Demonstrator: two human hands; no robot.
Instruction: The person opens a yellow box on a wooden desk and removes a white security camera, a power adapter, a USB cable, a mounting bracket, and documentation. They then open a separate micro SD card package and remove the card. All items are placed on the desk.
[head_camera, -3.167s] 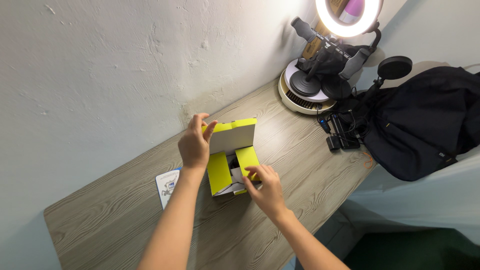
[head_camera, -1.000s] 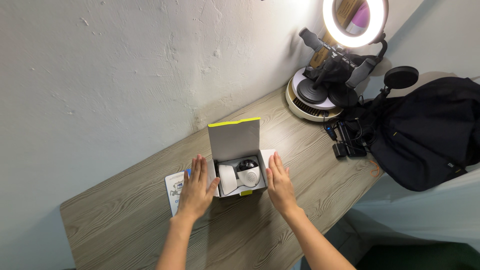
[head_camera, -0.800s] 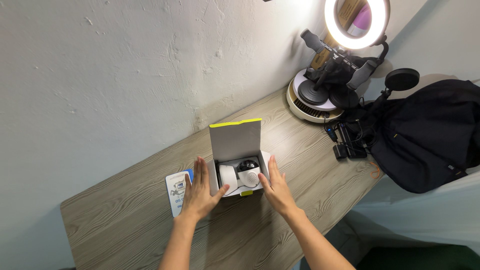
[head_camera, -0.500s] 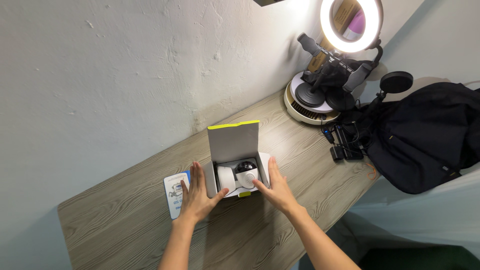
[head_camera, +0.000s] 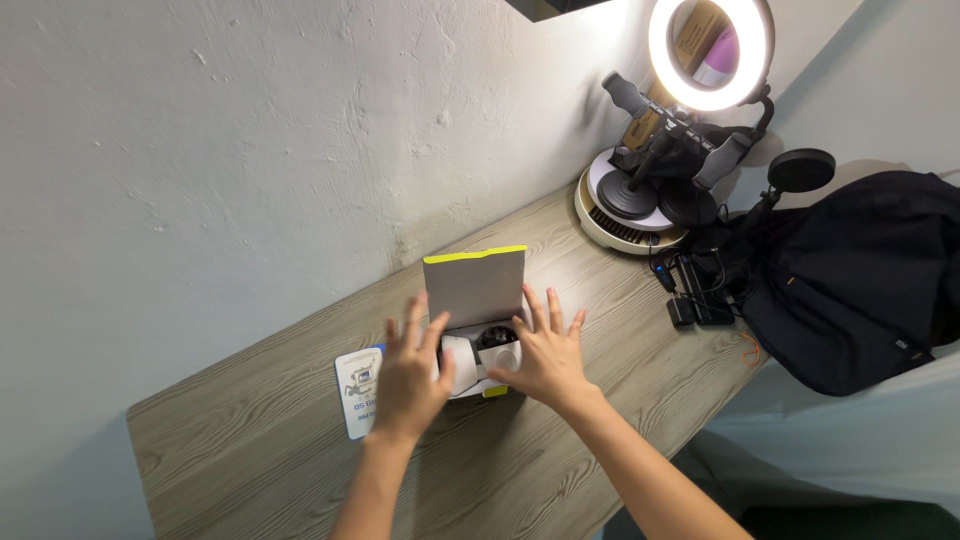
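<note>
Both hands, flat beside the open grey cardboard box (head_camera: 478, 300) a second ago, are now raised over it. The left hand (head_camera: 410, 375) and right hand (head_camera: 540, 352) are spread, gripping nothing; the white dome camera (head_camera: 497, 352) lies inside, on the wooden table (head_camera: 250, 440).

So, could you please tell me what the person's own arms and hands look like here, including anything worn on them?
Both forearms are bare up to the picture's lower edge, with no sleeve in view. The left hand and the right hand wear no gloves, and no rings, watch or bracelet show. Nails look short and unpainted.
</note>
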